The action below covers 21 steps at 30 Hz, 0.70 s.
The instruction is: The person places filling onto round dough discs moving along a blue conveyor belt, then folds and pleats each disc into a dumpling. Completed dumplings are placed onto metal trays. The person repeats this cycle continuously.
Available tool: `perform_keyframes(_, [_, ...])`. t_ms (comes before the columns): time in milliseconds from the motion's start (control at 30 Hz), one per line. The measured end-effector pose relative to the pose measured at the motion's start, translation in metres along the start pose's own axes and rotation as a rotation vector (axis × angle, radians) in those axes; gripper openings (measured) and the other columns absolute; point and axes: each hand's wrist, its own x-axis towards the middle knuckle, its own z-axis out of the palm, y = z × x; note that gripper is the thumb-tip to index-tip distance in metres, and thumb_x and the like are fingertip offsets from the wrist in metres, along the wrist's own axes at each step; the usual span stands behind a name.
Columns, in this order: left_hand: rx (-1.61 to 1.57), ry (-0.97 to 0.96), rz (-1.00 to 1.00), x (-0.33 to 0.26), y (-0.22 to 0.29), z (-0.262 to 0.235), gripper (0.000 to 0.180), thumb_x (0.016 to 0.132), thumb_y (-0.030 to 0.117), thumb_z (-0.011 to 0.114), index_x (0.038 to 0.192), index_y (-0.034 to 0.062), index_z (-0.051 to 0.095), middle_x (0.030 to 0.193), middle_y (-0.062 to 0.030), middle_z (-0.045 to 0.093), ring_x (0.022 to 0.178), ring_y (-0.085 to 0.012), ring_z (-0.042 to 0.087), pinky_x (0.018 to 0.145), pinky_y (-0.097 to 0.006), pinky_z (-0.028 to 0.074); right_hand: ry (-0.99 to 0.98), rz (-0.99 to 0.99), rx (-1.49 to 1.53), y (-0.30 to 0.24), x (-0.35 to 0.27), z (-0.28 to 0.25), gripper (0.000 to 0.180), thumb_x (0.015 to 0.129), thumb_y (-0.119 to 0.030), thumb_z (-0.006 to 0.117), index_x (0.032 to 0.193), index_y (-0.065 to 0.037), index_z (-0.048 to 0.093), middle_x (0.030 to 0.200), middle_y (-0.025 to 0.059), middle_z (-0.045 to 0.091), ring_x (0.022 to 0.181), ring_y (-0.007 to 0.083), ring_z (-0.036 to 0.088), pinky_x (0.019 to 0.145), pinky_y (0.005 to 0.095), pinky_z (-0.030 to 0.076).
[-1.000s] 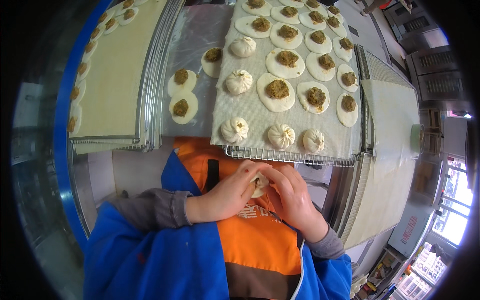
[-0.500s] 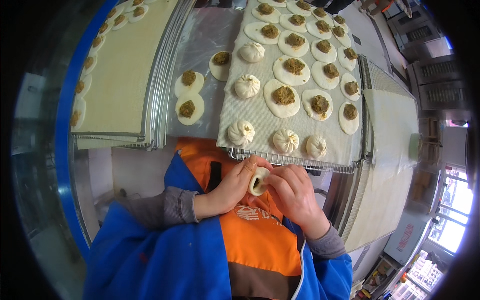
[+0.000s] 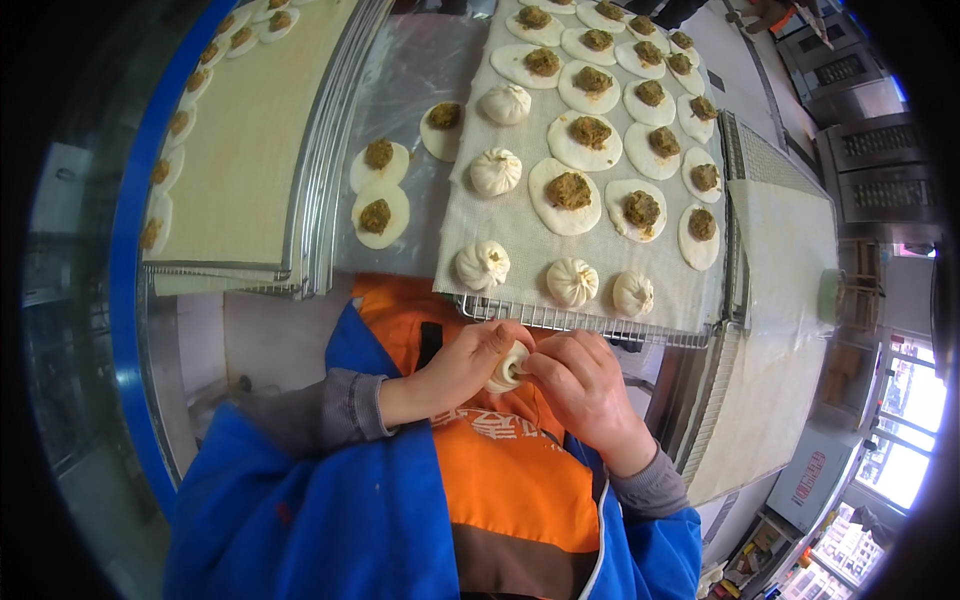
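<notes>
Between my hands, in front of my orange apron (image 3: 515,490), is a filled bun (image 3: 508,368) with its pleated top gathered to a small dark opening. My left hand (image 3: 462,370) cups it from the left side. The fingers of my right hand (image 3: 585,385) pinch the dough at its edge. Just beyond, on a cloth-covered rack (image 3: 510,225), sit several pleated buns, the closest being a bun (image 3: 572,283) near the front edge. Behind them lie several flat dough rounds topped with brown filling, such as one dough round (image 3: 565,197).
Left of the rack, a metal surface (image 3: 400,60) carries a few filled rounds (image 3: 380,215). Farther left stands a cloth-lined tray stack (image 3: 240,170) with rounds along its left side. More cloth-covered racks (image 3: 785,240) are at the right. A wire edge (image 3: 590,322) borders the near side.
The bun's opening has shrunk as its edge has been gathered into pleats. Both hands have stayed nearly in place, the left slightly lower and the right still pinching.
</notes>
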Motion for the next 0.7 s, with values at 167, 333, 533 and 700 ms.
perform_keyframes(167, [-0.067,-0.052,0.041,-0.003,0.002,-0.008,0.081,0.095,0.071,0.034,0.132,0.0007,0.047,0.089,-0.0052,0.063,0.072,-0.0097,0.061,0.059,-0.019,0.048,0.028,0.012,0.027,0.000,0.000,0.001,0.033,0.070,-0.002,0.075,0.100,-0.005,0.061,0.091,0.0072,0.065,0.079,0.0256,0.064,0.067,0.0359,0.049])
perform_keyframes(333, [0.169,-0.053,0.110,0.001,0.005,-0.010,0.087,0.092,0.076,0.032,0.134,0.0009,0.042,0.105,-0.0100,0.062,0.073,-0.0107,0.061,0.050,-0.020,0.043,0.056,-0.040,0.005,0.002,0.001,0.001,0.032,0.069,-0.004,0.076,0.098,-0.005,0.062,0.090,0.0064,0.066,0.077,0.0244,0.064,0.065,0.0350,0.048])
perform_keyframes(533, [0.024,-0.021,0.202,-0.008,0.005,-0.006,0.064,0.100,0.063,0.036,0.119,0.0038,0.051,0.090,-0.0058,0.062,0.069,-0.0056,0.061,0.051,-0.018,0.044,0.100,-0.068,0.021,0.006,0.001,0.004,0.029,0.069,-0.003,0.076,0.094,-0.005,0.063,0.086,0.0069,0.065,0.072,0.0237,0.062,0.062,0.0343,0.047])
perform_keyframes(700, [0.043,0.052,-0.017,-0.006,0.011,-0.005,0.080,0.091,0.078,0.026,0.108,0.0052,0.056,0.077,-0.0035,0.062,0.055,-0.0071,0.054,0.043,-0.019,0.038,0.150,-0.066,0.122,0.005,0.004,0.007,0.028,0.069,-0.002,0.075,0.095,-0.005,0.064,0.085,0.0069,0.065,0.072,0.0243,0.063,0.062,0.0338,0.048])
